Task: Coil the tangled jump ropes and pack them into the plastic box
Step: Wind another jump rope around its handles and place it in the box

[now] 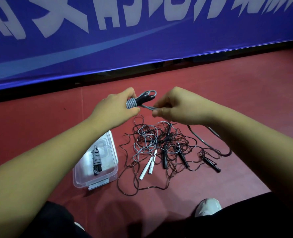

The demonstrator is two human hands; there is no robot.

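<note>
Grey rope [132,103], partly wound round black handles [144,99] whose long axis points up-right from the gripping left hand [114,109], runs rightward into the pinching right hand [175,109].

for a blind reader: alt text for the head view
Left hand grips a half-coiled grey jump rope; right hand pinches its loose strand. On the red floor lie tangled ropes and a plastic box holding one coiled rope.

We take this for an indoor sports hall: a smooth red court floor [228,93] fills the middle of the frame, a blue barrier banner [142,48] with large white lettering spans the top, and tangled jump ropes [165,157] lie on that floor at centre.
</note>
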